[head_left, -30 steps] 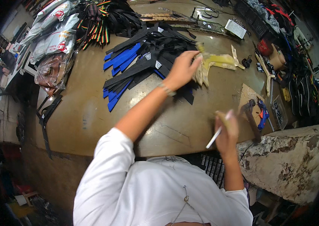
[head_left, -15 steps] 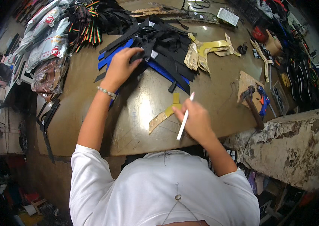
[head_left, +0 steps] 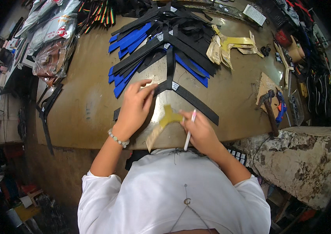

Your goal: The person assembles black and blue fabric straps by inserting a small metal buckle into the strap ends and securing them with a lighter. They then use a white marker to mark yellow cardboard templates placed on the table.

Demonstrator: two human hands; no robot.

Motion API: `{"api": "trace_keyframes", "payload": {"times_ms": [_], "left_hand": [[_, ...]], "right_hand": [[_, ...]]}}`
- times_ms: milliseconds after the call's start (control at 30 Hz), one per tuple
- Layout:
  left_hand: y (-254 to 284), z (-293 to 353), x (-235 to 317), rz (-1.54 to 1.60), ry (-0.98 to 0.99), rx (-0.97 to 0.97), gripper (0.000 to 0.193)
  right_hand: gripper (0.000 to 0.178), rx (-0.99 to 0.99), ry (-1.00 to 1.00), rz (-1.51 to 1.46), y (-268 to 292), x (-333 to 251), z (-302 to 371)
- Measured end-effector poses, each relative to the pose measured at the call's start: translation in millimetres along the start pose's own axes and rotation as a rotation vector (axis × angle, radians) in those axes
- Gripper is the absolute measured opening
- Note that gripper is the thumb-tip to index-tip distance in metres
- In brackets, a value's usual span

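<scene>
My left hand (head_left: 133,109) pinches one arm of a Y-shaped black webbing strap (head_left: 196,103). The strap lies on the table with a small white label at its junction. Its stem reaches toward a pile of similar black straps (head_left: 189,48), some with blue webbing ends (head_left: 128,41). In my right hand (head_left: 203,134) are a white pen (head_left: 189,136), held slanting, and a yellow Y-shaped template (head_left: 168,116). The template is slightly blurred, just below the strap's junction.
More yellow and tan templates (head_left: 226,46) lie right of the pile. A hammer (head_left: 269,113) and a blue tool (head_left: 281,105) rest near the right edge beside a worn ledge (head_left: 290,160). Plastic-wrapped goods (head_left: 52,58) and a loose black strap (head_left: 48,105) are at left.
My left hand has drawn a black strap from the pile toward me. My right hand keeps the pen and has shifted the template slightly left. The view has moved too.
</scene>
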State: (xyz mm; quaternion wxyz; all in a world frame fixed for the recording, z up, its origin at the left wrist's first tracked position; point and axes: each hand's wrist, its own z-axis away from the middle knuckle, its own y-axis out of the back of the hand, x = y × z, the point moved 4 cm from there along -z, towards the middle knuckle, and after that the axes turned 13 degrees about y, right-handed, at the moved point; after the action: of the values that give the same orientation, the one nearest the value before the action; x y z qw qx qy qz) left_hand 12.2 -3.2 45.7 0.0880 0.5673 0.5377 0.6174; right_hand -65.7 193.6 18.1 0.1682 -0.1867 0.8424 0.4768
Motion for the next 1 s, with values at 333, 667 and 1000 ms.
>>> {"api": "trace_keyframes", "payload": {"times_ms": [333, 667, 1000], "left_hand": [[-29, 10, -2, -0.047, -0.015, 0.063, 0.023], [-29, 10, -5, -0.049, -0.017, 0.026, 0.024], [-59, -7, 32, -0.485, -0.067, -0.086, 0.014]], "right_hand": [[0.028, 0.072, -0.104, 0.229, -17, 41, -43], [0.04, 0.063, -0.117, 0.328, -22, 42, -45], [0.021, -0.001, -0.164, 0.296, -23, 46, -44]]}}
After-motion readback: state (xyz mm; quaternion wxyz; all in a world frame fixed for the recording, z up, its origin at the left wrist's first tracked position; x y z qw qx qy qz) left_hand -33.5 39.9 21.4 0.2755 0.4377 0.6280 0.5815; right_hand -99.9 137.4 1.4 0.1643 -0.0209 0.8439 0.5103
